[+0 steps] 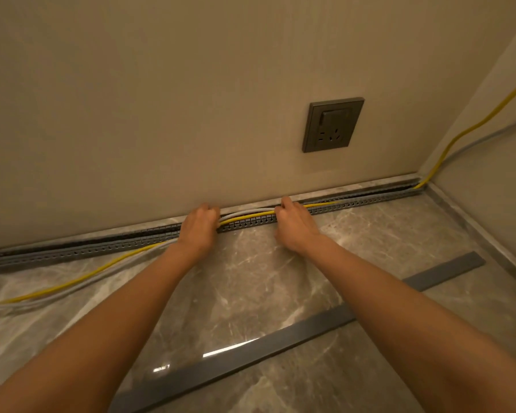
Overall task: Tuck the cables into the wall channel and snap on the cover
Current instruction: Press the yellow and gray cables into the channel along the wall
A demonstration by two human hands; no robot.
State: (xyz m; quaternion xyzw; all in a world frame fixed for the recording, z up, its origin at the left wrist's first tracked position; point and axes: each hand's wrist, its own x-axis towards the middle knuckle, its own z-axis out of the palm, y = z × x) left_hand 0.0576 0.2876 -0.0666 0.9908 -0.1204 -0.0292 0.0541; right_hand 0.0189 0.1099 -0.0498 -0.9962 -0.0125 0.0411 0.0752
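A grey slotted cable channel (370, 202) runs along the foot of the wall, its top open. A yellow cable (248, 216) and a grey cable (239, 213) arch just above the channel between my hands. My left hand (198, 226) is closed around both cables at the channel. My right hand (294, 225) grips them a little further right. To the right the cables lie inside the channel up to the corner. To the left they trail out over the floor. The long grey cover strip (280, 341) lies flat on the floor behind my forearms.
A dark wall socket (332, 125) sits above the channel on the right. At the right corner the yellow cable (471, 126) climbs the side wall. The floor (251, 278) is glossy grey marble tile.
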